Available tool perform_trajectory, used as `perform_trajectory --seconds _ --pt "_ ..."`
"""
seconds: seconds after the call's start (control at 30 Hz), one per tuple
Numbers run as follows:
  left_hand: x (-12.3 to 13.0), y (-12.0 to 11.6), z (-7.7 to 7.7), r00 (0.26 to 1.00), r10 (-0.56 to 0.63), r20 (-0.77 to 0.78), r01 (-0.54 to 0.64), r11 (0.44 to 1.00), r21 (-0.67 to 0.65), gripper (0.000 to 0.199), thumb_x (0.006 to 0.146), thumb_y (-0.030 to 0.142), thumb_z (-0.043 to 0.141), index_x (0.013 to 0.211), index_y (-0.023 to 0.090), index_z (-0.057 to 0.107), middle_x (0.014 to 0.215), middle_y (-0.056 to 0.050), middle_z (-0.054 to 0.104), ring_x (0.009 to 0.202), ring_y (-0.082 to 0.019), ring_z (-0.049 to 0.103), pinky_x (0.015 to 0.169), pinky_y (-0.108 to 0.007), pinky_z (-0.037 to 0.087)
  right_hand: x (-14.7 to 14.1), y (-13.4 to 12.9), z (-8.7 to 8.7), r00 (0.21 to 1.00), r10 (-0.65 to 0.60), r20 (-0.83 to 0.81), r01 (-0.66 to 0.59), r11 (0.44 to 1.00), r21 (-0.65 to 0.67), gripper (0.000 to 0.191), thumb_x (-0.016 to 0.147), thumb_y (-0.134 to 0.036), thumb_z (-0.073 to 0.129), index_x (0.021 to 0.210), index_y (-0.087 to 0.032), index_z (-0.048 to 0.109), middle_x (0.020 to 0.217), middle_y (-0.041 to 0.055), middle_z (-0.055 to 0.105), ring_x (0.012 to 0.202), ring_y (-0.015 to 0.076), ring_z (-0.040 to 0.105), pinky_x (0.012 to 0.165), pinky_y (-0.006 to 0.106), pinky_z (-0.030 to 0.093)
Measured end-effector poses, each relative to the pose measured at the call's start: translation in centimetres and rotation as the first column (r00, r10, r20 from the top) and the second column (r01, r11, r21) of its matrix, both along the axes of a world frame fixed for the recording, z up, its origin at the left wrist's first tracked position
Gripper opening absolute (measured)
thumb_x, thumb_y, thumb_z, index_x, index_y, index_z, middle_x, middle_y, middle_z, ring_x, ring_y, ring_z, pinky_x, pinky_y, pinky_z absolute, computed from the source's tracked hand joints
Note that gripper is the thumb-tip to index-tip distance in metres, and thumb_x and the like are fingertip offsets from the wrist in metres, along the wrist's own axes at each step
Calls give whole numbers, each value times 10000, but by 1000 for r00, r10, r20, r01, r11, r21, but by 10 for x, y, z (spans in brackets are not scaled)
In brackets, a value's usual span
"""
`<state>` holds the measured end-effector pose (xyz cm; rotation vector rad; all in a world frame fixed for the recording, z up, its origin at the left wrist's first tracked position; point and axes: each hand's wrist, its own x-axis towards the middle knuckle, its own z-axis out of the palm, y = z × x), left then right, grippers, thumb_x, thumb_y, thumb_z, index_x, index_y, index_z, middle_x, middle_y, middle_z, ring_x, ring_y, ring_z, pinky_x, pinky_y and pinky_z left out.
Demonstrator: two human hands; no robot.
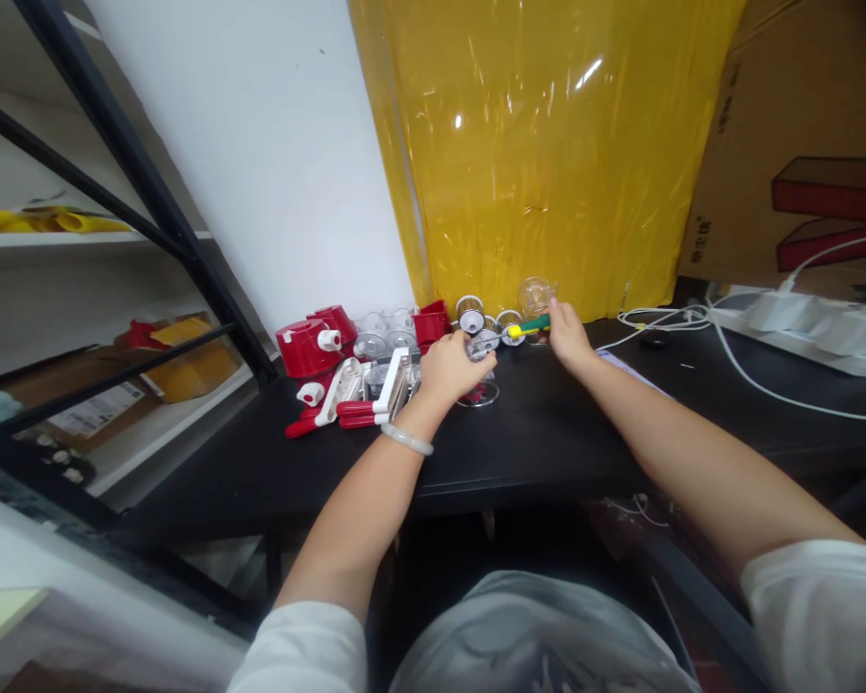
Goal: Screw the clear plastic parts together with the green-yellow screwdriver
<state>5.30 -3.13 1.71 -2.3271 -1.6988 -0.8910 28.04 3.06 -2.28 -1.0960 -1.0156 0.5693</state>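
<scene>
My right hand [569, 335] is closed round the green and yellow handle of a screwdriver [532, 327]. Its shaft points left, toward a clear plastic part [480, 344] that my left hand [448, 370] grips with curled fingers. Whether the tip touches the part is too small to tell. Below my left hand, a clear round piece [482, 395] with something red in it rests on the black table [534, 443]. Silver and white drums [471, 316] stand just behind my hands. A clear round bowl-like part [537, 296] is behind the screwdriver handle.
On the left lie red housings [310, 346], white and red handled parts [391, 387] and clear cups [385, 332]. White cables [736, 375] and a power strip [801, 327] are at the right. A yellow plastic curtain [548, 154] hangs behind; black-framed shelves [188, 260] stand left.
</scene>
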Motion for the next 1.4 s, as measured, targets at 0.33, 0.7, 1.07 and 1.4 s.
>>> perform_trajectory --seconds 0.33,0.7,1.07,1.4 --pt "0 -1 0 1000 -9 2 9 1000 6 504 835 585 642 1165 205 666 1181 -127 738 1135 -314 678 939 -408 526 -13 -11 14 946 131 -297 -162 983 -85 84 886 -252 565 919 -250 487 656 -74 518 495 97 493 500 211 438" --pt "0 -1 1 1000 -1 4 1 1000 -11 509 837 586 641 1180 210 668 1194 -130 735 1139 -314 675 937 -410 527 -5 -4 7 994 49 -96 -60 991 -119 296 950 -498 557 819 -239 502 585 -28 544 497 144 551 485 259 455" --pt "0 -1 0 1000 -5 -6 5 1000 0 511 840 600 634 1167 209 667 1187 -121 739 1136 -307 676 933 -398 529 -11 -13 16 919 185 -348 -220 973 -65 117 828 -235 596 882 -243 492 651 -63 521 472 96 476 478 222 450" --pt "-1 0 0 1000 -1 -4 1 1000 3 512 839 605 646 1167 212 666 1186 -119 741 1136 -311 678 932 -398 535 -4 -5 10 993 42 -112 -52 995 -86 357 929 -558 566 807 -231 491 579 -49 503 454 117 505 443 237 434"
